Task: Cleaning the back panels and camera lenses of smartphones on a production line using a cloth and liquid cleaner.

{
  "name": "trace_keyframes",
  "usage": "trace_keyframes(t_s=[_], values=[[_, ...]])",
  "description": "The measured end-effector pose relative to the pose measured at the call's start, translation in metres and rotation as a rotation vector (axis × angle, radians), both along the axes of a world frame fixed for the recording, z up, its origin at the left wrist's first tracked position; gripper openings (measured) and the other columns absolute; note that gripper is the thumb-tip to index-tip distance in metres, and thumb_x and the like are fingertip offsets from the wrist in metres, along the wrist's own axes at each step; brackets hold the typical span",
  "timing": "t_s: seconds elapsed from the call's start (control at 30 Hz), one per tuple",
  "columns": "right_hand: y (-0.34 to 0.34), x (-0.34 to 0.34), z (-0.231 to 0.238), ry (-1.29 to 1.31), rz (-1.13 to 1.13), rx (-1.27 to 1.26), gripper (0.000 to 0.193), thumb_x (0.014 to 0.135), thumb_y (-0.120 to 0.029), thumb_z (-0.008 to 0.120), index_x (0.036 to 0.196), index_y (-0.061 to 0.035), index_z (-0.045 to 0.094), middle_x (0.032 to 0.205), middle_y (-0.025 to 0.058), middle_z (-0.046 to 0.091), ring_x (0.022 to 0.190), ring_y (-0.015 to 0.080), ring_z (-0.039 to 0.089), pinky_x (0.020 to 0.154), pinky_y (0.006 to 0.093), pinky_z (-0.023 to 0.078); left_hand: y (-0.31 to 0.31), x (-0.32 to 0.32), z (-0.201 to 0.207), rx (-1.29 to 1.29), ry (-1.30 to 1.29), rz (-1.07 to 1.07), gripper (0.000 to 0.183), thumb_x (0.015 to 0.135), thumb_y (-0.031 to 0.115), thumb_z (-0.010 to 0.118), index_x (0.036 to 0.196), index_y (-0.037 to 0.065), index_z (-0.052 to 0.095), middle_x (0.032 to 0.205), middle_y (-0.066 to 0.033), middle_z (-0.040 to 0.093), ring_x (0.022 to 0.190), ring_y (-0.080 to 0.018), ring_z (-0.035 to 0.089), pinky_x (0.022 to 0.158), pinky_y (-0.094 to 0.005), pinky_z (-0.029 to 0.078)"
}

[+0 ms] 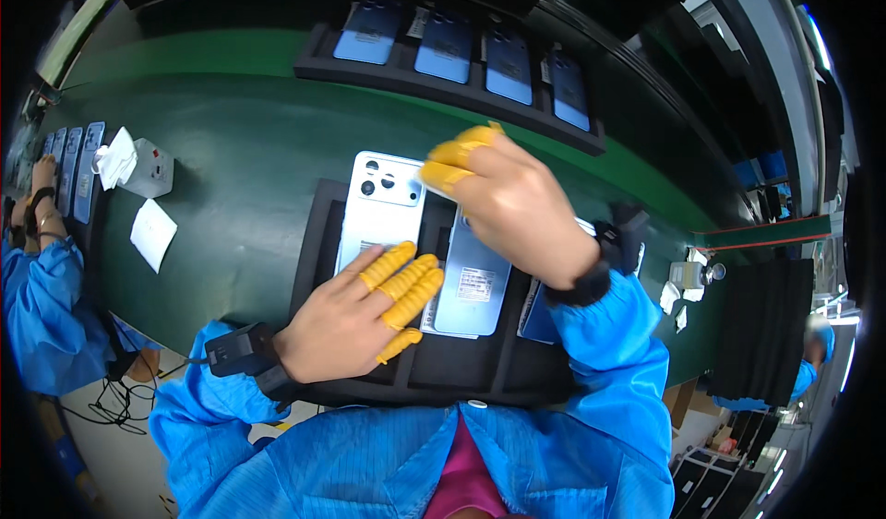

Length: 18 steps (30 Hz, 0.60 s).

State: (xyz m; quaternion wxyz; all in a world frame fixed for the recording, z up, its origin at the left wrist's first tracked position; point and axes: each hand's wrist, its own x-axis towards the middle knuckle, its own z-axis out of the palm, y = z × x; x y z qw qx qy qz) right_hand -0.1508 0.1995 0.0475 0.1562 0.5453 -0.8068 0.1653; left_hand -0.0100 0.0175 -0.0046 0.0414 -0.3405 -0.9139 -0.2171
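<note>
"What's leftmost near the hands?"

"A flat white paper sheet (153,235), left of the left hand (341,330). That hand lies flat, fingers in ribbed yellow covers, on the lower end of a silver-white phone (392,219), camera side up, without gripping it."

"And around it?"

"Under both hands, a black foam compartment tray (452,360). Beyond them, a long dark tray (388,74) of four blue phones (443,48). A light blue rectangular phone (473,284) lies right of the left hand."

"The right hand (521,196)?"

"Its yellow-covered fingers bunch at the silver-white phone's upper right corner; I can't tell whether they pinch anything. Below it lies a dark blue phone (538,321)."

"How far along?"

"The silver-white phone seems mid-handling. Neither hand appears to work on the others; which are done or left, nothing shows."
</note>
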Motion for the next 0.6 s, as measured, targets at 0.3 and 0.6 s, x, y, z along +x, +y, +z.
trace_keyframes(t_s=[0.3,0.6], values=[[-0.053,-0.008,-0.035,0.086,0.165,0.046,0.012,0.066,-0.003,0.067,0.077,0.0004,0.069,0.077,0.0108,0.060,0.079,0.0257,0.059,0.076,0.0338,0.052,-0.010,0.008,-0.011,0.126,-0.115,0.157,0.057,0.085,0.026,0.064,0.135,0.006,0.048,0.129,-0.0147,0.055,0.126,-0.0305,0.048,0.109,-0.0401,0.036],[-0.030,0.015,-0.018,-0.009,0.140,0.129,0.010,0.064,-0.004,0.068,0.074,-0.0011,0.067,0.076,0.0091,0.059,0.078,0.0242,0.058,0.077,0.0333,0.052,-0.017,0.007,-0.004,0.182,-0.127,0.128,0.057,0.077,0.011,0.060,0.133,0.002,0.050,0.123,-0.0185,0.057,0.123,-0.0351,0.050,0.108,-0.0411,0.038]])
